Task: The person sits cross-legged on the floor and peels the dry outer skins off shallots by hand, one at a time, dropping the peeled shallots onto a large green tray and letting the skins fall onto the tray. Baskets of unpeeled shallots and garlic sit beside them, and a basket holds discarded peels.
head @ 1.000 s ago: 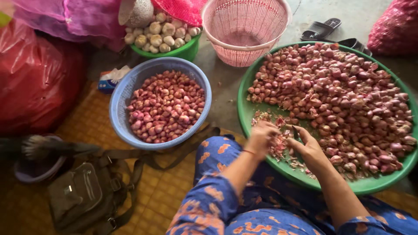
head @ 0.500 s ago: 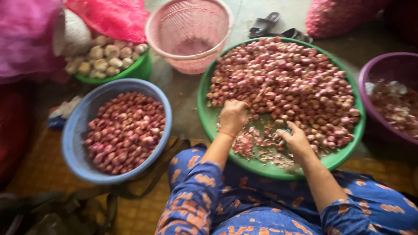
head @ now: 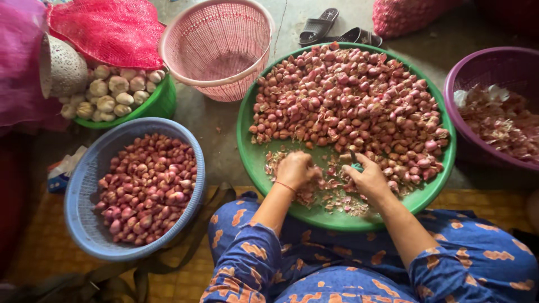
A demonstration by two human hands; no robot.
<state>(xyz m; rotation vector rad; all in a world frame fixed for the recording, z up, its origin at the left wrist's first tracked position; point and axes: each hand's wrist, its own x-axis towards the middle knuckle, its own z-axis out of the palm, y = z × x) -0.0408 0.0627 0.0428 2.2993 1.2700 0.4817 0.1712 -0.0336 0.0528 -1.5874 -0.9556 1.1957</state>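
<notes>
A big green tray (head: 255,163) holds a heap of unpeeled shallots (head: 353,95) and loose skins near its front edge. My left hand (head: 295,168) is closed around a shallot over the skins. My right hand (head: 368,177) grips a small knife with a teal handle (head: 356,164), its blade pointing toward the left hand. Both hands hover close together over the tray's near side. A blue basket (head: 78,213) at the left holds peeled pinkish shallots (head: 149,188).
An empty pink mesh basket (head: 216,45) stands behind the tray. A green bowl of garlic (head: 115,92) sits at back left under a red net bag. A purple basin (head: 469,73) with peelings is at right. Black sandals (head: 331,28) lie beyond.
The view has swung right, bringing the purple basin into sight. My left hand came back from the shallot heap to meet my right hand over the skins.
</notes>
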